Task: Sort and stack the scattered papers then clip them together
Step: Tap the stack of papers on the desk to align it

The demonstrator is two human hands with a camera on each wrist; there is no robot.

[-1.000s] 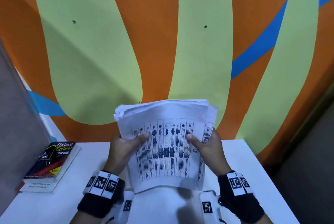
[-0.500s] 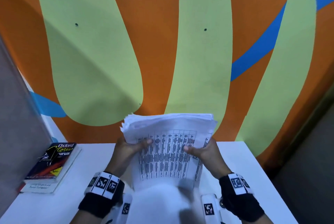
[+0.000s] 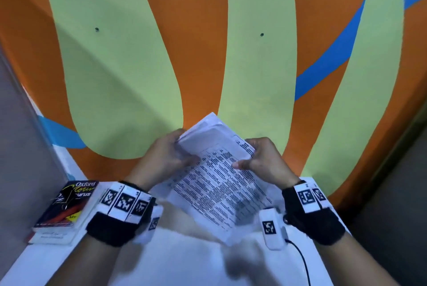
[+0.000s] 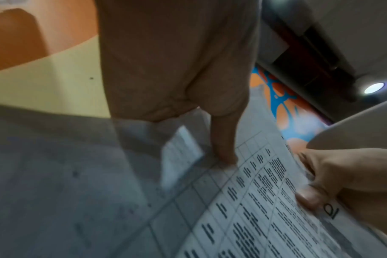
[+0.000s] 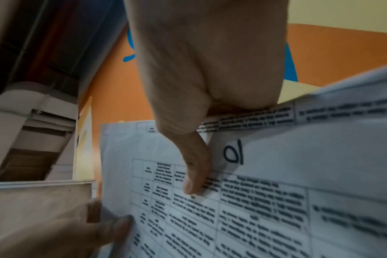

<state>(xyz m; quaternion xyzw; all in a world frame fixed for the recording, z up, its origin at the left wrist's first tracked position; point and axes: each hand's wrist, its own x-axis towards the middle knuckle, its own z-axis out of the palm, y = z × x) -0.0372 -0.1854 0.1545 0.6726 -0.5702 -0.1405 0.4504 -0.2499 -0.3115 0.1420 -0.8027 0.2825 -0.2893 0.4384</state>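
A stack of white papers (image 3: 217, 184) printed with tables is held tilted above the white table (image 3: 161, 262), one corner pointing up toward the wall. My left hand (image 3: 171, 158) grips its upper left edge, thumb on the top sheet. My right hand (image 3: 258, 161) pinches the upper right edge, its thumb pressed on the printed face. The left wrist view shows the papers (image 4: 243, 200) with my left thumb (image 4: 223, 148) on them. In the right wrist view the top sheet of the papers (image 5: 254, 192) bears a handwritten "10". A black binder clip (image 3: 62, 198) lies on a book at the left.
Two stacked books (image 3: 67, 207), the upper a dark Oxford thesaurus, sit at the table's left edge. An orange, green and blue painted wall (image 3: 208, 54) stands close behind the table. A grey panel (image 3: 20, 147) borders the left. A black cable (image 3: 302, 260) runs off my right wrist camera.
The stack has swung from upright and square to tilted, one corner now uppermost. Both hands moved up to the top edges and closer together.
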